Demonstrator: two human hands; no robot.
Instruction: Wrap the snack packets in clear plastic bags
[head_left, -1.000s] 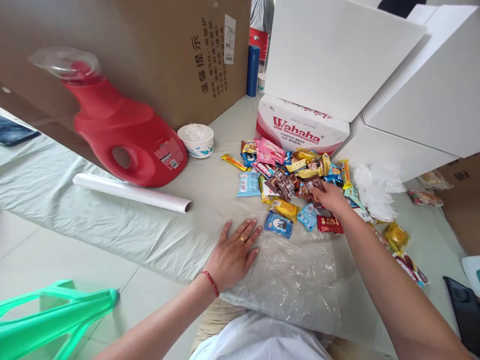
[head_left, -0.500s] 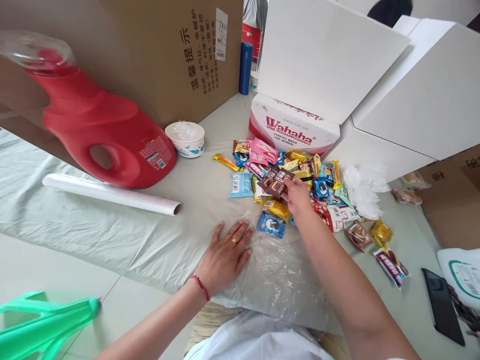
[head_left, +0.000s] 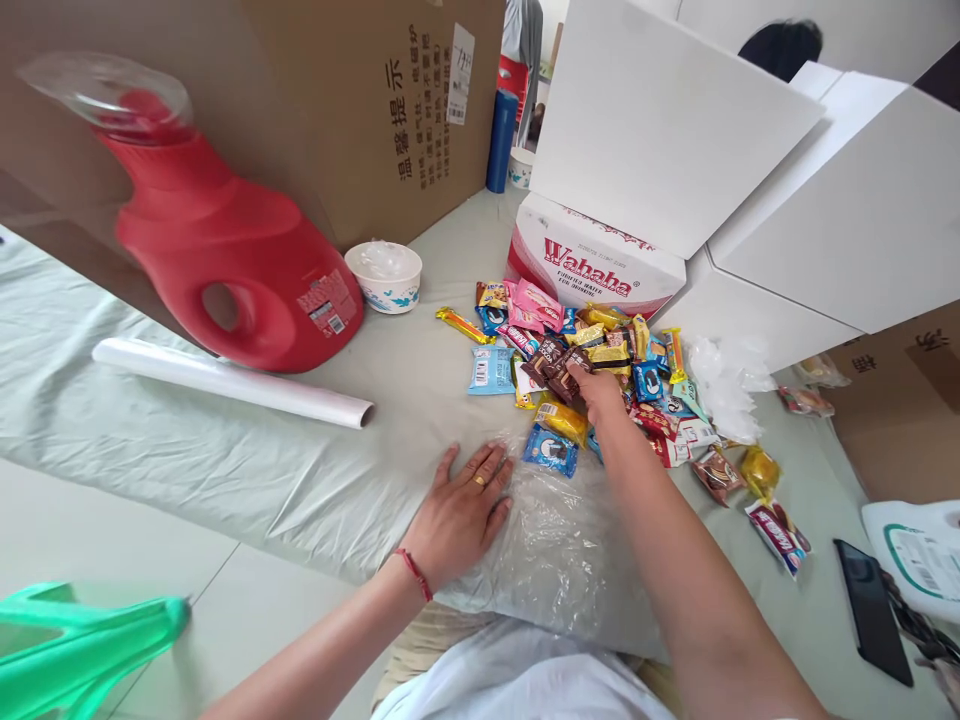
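Table (head_left: 405,375): one, under pale cloth; the Wahaha box (head_left: 598,283) stands on it.
Brown carton (head_left: 322,100): one, left of the Wahaha box, printed 温馨提示 above smaller Chinese lines, with one white barcode sticker.
White panels (head_left: 660,120): at least two, rising behind and right of the Wahaha box.
Red jug (head_left: 262,240): one, left of the Wahaha box, clear plastic over its top; its barcode label is too small to read.
Wahaha box: one, white and red, reading "Wahaha ®" and "PURIFIED WATER FOR DRINKING".
Snack pile (head_left: 611,352): some twenty or more wrapped packets, overlapping too much for an exact count, in front of the Wahaha box.
White roll (head_left: 232,382): one, left of and nearer than the Wahaha box.
Left hand (head_left: 459,512): nearer than the Wahaha box and to its left, palm down, fingers released and spread.
Right hand (head_left: 600,392): in front of the Wahaha box, fingers grasping a dark brown packet (head_left: 564,384) on the pile; "COCOA" reads on brown wrapping there.
Bowls (head_left: 390,298): two, white with blue patterns, left of the Wahaha box, one beyond it.
Phone (head_left: 870,610): one, black, nearer than the Wahaha box and to its right.
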